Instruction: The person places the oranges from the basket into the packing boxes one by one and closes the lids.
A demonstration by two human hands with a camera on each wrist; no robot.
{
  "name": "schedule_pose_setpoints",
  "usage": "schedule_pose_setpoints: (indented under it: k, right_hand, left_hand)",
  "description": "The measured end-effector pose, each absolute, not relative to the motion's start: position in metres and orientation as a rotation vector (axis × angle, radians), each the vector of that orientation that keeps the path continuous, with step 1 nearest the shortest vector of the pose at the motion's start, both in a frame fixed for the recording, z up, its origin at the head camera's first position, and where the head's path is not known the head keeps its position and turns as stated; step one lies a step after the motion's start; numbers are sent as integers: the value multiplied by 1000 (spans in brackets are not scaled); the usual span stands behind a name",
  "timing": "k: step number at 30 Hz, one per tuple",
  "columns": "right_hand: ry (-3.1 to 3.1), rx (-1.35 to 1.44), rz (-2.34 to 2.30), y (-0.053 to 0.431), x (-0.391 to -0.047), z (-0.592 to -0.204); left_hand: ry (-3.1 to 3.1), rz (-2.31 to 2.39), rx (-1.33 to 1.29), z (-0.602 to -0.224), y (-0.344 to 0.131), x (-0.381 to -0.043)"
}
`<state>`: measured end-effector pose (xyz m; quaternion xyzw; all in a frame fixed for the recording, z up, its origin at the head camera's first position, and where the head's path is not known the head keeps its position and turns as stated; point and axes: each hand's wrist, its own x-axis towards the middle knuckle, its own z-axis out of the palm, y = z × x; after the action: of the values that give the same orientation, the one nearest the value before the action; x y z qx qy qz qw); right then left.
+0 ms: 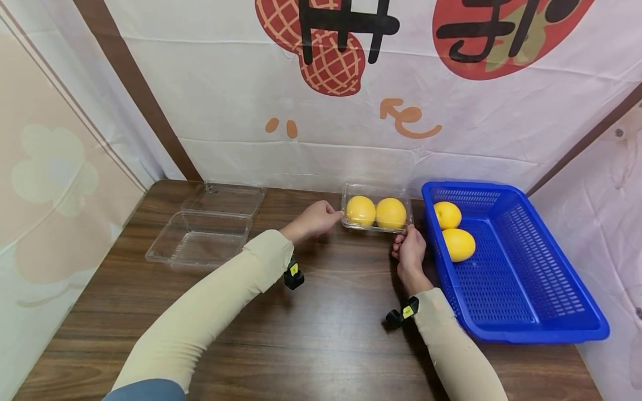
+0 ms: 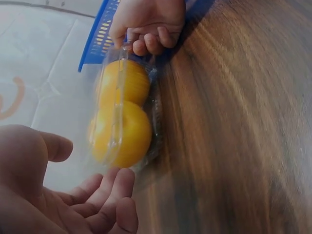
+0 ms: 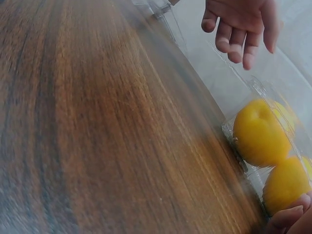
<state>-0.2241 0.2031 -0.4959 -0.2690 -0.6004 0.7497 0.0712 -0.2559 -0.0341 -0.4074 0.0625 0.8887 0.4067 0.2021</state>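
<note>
Head, filled box: clear plastic box near far edge of table, between the hands, just left of basket; two yellow fruits inside, side by side.
Head, blue basket: mesh-sided basket, two loose fruits against its left wall.
Head, open box: second box at table's left, its lid laid back behind it.
Left wrist, right hand: right hand pinches the filled box's end rim, thumb against curled fingers.
Left wrist, left hand: left hand just beside the other end, thumb and fingers apart, nothing gripped.
Left wrist, lid seam: lid looks down over the fruits, but blur and glare, so can't swear it's latched.
Right wrist, handling: judged thin, springy, slick; fruits probably most of the weight, may roll if tipped; walls could dent under a squeeze.
Right wrist, hold: best at both short ends, under the rim, level; lid alone might pop.
</note>
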Motion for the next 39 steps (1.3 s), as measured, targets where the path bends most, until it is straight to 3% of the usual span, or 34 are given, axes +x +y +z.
schedule_pose_setpoints:
  k: [32, 39]
  right_hand:
    - [-1808, -789, 2262, 205, -223, -498]
    - [-1799, -802, 2273, 204, -224, -497]
  left_hand:
    - [2889, 556, 867, -391, -68, -240]
    - [2901, 493, 901, -390, -82, -237]
